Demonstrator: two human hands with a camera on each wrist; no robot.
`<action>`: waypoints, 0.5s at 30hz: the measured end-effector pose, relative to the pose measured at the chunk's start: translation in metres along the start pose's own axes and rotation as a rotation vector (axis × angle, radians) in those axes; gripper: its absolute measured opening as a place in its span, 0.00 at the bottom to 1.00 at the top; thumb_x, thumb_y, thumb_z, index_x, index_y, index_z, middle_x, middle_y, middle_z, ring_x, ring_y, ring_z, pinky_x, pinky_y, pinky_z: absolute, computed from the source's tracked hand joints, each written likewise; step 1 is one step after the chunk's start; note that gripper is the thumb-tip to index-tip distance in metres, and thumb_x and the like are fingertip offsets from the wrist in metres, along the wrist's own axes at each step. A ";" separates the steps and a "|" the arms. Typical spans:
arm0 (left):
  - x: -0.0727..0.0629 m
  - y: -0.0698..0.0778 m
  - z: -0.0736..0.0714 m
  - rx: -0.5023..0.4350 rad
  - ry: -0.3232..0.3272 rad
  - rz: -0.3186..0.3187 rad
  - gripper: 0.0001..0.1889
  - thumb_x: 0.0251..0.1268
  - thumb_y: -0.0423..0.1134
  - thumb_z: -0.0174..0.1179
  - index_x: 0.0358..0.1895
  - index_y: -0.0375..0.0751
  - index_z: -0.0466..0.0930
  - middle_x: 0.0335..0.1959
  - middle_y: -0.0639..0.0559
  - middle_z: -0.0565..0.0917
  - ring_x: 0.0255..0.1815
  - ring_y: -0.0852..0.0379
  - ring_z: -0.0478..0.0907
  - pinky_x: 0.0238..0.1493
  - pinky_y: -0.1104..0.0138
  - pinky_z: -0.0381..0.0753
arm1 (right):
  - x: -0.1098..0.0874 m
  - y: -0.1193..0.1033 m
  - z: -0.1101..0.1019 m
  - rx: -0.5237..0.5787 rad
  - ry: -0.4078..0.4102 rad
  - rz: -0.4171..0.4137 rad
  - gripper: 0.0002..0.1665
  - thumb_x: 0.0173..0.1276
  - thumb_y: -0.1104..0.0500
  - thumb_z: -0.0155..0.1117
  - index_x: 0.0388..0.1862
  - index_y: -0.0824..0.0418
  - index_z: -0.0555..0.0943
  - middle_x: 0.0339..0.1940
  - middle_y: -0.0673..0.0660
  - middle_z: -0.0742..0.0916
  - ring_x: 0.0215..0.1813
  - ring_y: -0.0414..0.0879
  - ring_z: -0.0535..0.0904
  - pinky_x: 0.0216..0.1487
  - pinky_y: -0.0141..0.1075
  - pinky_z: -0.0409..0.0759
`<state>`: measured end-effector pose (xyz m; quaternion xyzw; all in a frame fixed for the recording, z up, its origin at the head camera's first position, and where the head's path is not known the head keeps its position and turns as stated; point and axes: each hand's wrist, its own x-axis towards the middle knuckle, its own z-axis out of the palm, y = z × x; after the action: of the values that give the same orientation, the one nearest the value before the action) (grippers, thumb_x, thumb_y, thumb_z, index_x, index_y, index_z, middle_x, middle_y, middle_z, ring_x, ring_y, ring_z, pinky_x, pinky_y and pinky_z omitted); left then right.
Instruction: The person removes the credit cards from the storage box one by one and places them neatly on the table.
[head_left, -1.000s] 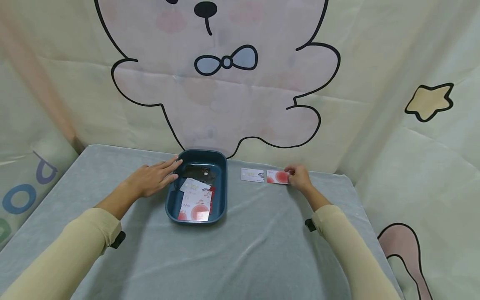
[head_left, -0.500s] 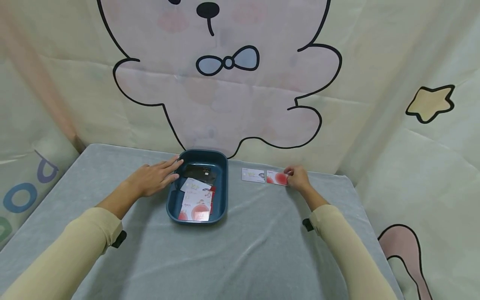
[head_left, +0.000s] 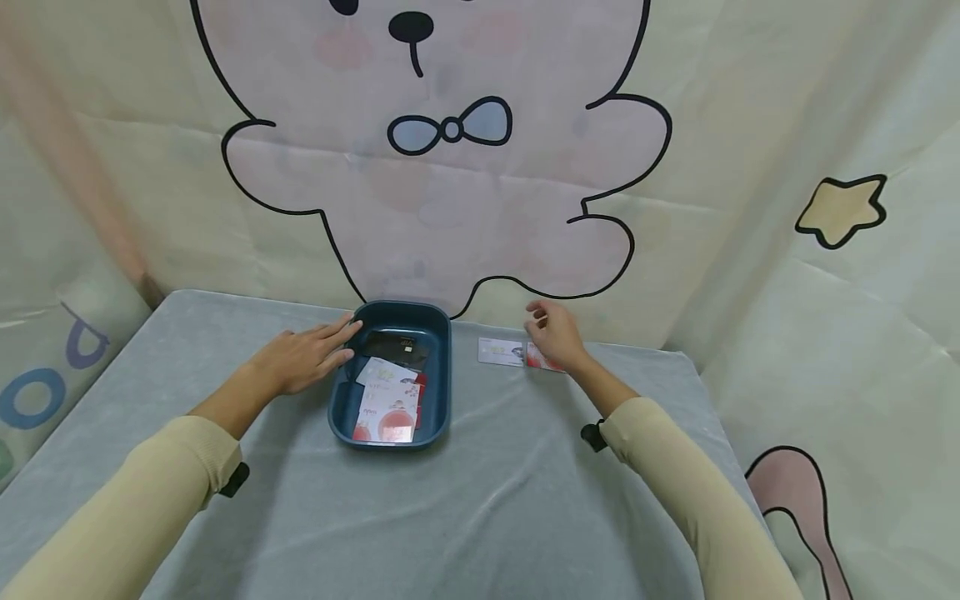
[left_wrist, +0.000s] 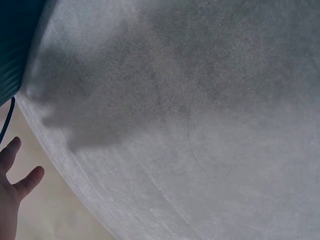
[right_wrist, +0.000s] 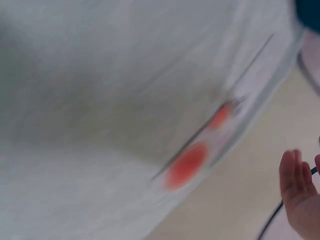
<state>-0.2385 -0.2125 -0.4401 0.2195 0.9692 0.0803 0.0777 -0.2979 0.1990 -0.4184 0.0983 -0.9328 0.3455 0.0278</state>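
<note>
My left hand (head_left: 303, 358) lies with straight fingers against the left rim of a dark blue plastic bin (head_left: 444, 375). Inside the bin are a black card (head_left: 392, 348), a white card (head_left: 384, 370), a white card with a pink circle (head_left: 386, 412) and a red one mostly covered. Above the table's back edge, my right hand (head_left: 558, 335) hovers holding nothing, its fingers loosely bent. Partly behind it lies a red-and-white card (head_left: 542, 359), whose red circle (right_wrist: 186, 166) shows blurred in the right wrist view. Beside that is a white card (head_left: 500, 352), flat on the cloth.
A grey-blue cloth (head_left: 480, 517) covers the table. Right behind its back edge hangs a cream curtain (head_left: 720, 125) printed with a cartoon bear, and more curtain closes in both sides.
My right hand has let go of the red-and-white card's right end, risen and moved left above it. Both cards keep their places. My left hand stays at the bin.
</note>
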 end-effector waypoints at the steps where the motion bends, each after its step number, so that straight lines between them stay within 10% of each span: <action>1: 0.000 0.000 0.000 -0.001 -0.002 -0.002 0.32 0.81 0.54 0.41 0.80 0.44 0.51 0.80 0.39 0.52 0.73 0.33 0.61 0.62 0.32 0.64 | 0.000 -0.009 0.002 0.038 -0.021 -0.023 0.19 0.70 0.65 0.62 0.58 0.71 0.77 0.52 0.71 0.82 0.51 0.60 0.82 0.54 0.51 0.80; 15: -0.004 -0.006 0.004 -0.006 0.005 0.022 0.32 0.81 0.54 0.41 0.80 0.44 0.50 0.80 0.39 0.51 0.73 0.33 0.61 0.63 0.33 0.64 | -0.011 -0.101 0.042 0.271 -0.286 -0.180 0.22 0.74 0.59 0.62 0.63 0.65 0.76 0.59 0.63 0.81 0.55 0.53 0.81 0.57 0.41 0.81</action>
<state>-0.2369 -0.2190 -0.4443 0.2298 0.9667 0.0846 0.0750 -0.2661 0.0988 -0.3875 0.2320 -0.8598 0.4464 -0.0876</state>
